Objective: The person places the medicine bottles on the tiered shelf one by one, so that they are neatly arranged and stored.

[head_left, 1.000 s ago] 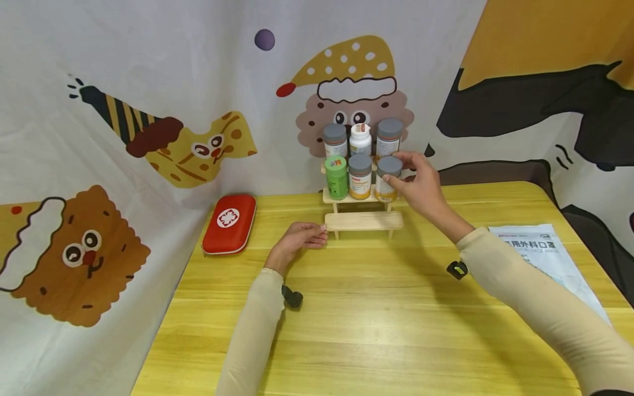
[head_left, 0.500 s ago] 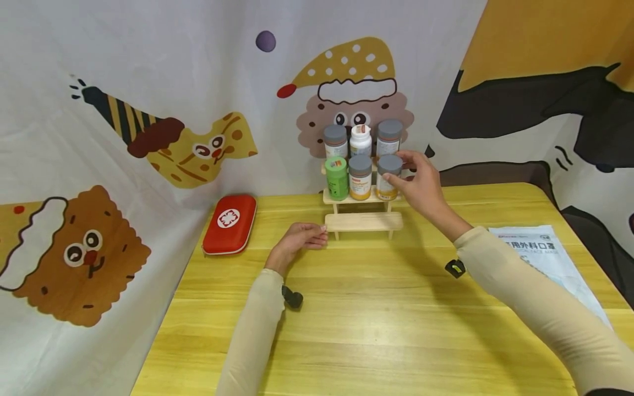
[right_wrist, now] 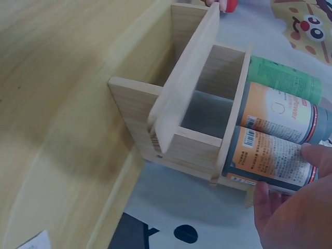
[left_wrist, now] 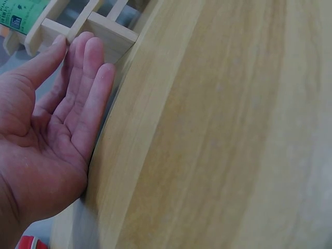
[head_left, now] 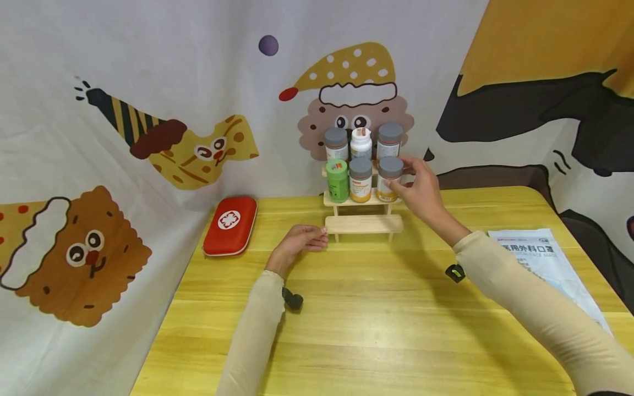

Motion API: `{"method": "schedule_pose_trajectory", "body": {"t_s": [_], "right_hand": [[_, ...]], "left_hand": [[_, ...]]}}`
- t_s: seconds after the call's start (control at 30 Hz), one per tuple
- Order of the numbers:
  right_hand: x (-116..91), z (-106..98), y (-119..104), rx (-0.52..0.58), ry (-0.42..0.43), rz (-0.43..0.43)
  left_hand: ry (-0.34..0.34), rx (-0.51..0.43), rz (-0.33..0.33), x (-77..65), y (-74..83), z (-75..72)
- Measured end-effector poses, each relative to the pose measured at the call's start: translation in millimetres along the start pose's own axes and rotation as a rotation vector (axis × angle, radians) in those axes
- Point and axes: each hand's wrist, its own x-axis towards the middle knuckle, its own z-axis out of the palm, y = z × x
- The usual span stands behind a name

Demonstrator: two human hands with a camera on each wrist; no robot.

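A small stepped wooden rack [head_left: 364, 223] stands at the back of the table. My left hand [head_left: 297, 242] pinches the left end of its lowest plank between thumb and fingertips. On the middle step, my right hand [head_left: 420, 190] holds the rightmost grey-lidded bottle [right_wrist: 272, 158], thumb in front and fingers round its far side. Beside that bottle are another grey-lidded bottle [head_left: 360, 181] and a green bottle [head_left: 338, 184]. The top step bears a white bottle [head_left: 361, 144] between two grey-lidded ones. The lowest plank carries nothing.
A red zip case [head_left: 230, 226] with a white emblem lies at the table's back left. On the right is a face mask packet [head_left: 550, 264], partly behind my right sleeve. A printed cloth [head_left: 277, 110] hangs close behind the rack.
The head view has tilted slightly up, so the scene sits a little lower. Both hands stay at the same places, and the bottles keep their order.
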Motion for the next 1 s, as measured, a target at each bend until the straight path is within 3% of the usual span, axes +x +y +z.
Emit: {"method": "schedule_pose_trajectory", "body": {"t_s": [0.27,0.6,1.0], "right_hand": [[-9,-4,10,0.01,-0.026,0.001],[-38,-15,17,-0.023,-0.122,0.065],[-67,-23,20,-0.168,-0.211,0.074]], "left_hand": [[-0.005,0.002,0.006,1.0,1.7,2.2],[-0.02,0.027,0.004,3.5,2.3,4.8],[0.039,0.041,-0.023,-3.5,1.9,0.3]]}}
